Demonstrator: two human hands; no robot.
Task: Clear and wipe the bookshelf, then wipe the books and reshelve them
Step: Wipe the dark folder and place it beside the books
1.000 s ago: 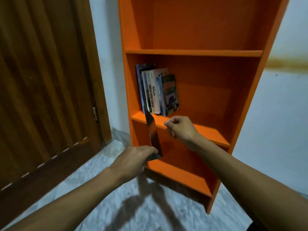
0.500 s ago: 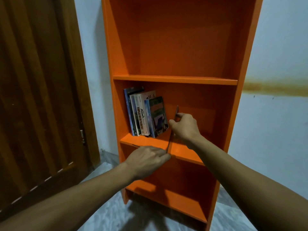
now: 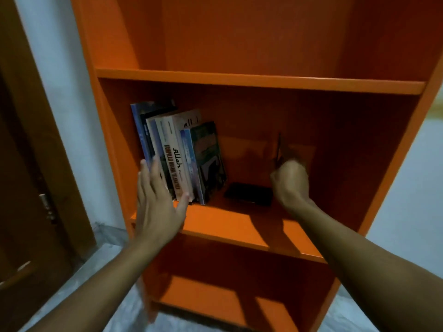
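On the middle shelf of the orange bookshelf [image 3: 259, 80], the left hand [image 3: 159, 207] is resting with straight, spread fingers against the front of the row of books [image 3: 182, 159], holding nothing. The right hand [image 3: 291, 182] is curling its fingers around a thin dark book [image 3: 278, 149], seen edge-on and standing upright, well right of the row. Between the two hands a dark flat object [image 3: 249, 194] is lying on the shelf board, just beside the rightmost book; what it is cannot be told. Beside the bookshelf, a wooden door [image 3: 28, 188] is standing at left, a pale wall [image 3: 407, 188] at right.
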